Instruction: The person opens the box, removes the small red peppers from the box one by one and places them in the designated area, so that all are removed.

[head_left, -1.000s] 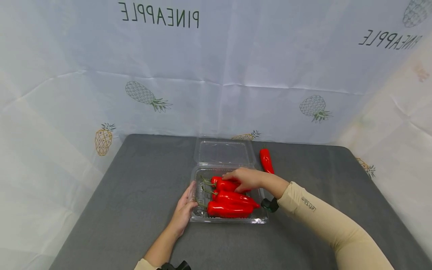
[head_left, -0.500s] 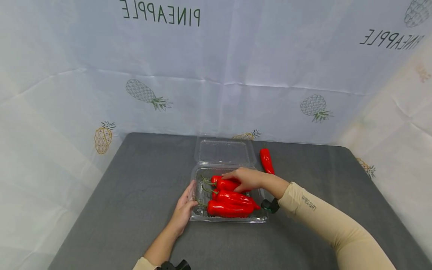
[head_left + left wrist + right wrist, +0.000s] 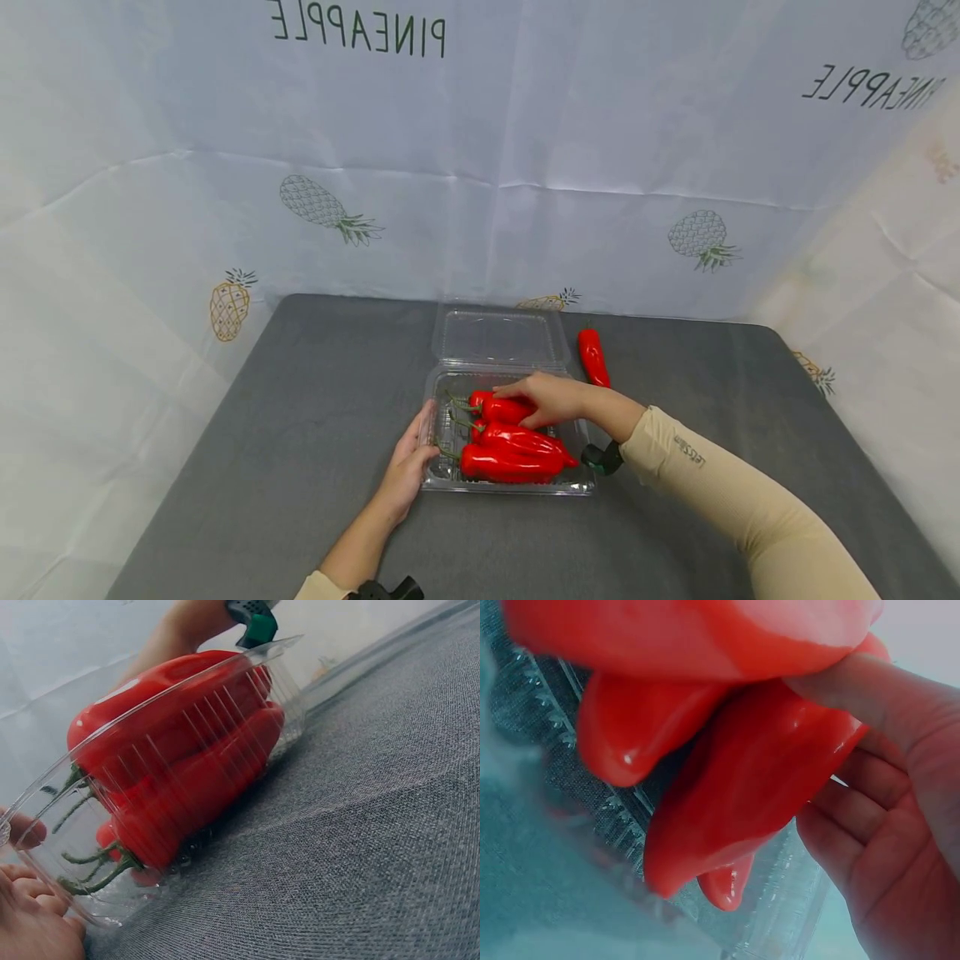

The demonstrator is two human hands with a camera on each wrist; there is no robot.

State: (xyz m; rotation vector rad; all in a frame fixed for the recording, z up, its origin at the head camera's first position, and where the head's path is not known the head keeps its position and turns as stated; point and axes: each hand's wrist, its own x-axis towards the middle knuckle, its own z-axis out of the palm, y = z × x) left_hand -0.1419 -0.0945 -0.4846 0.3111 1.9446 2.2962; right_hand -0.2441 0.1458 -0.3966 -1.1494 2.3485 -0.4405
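Observation:
A clear plastic clamshell container sits on the table with its lid folded back. Several long red peppers with green stems lie in it, stems pointing left. My left hand grips the container's left side, thumb at the rim and fingers outside, as the left wrist view confirms. Inside the container, my right hand holds a red pepper toward the back. In the right wrist view its thumb and fingers lie around that pepper, beneath another pepper nearer the camera. Part of the held pepper is hidden by the hand.
One more red pepper lies outside the container, at its back right, close to the right forearm. The grey table ends at a white curtain printed with pineapples.
Both hands, the container and the peppers keep almost the same place. Only the head view has shifted very slightly.

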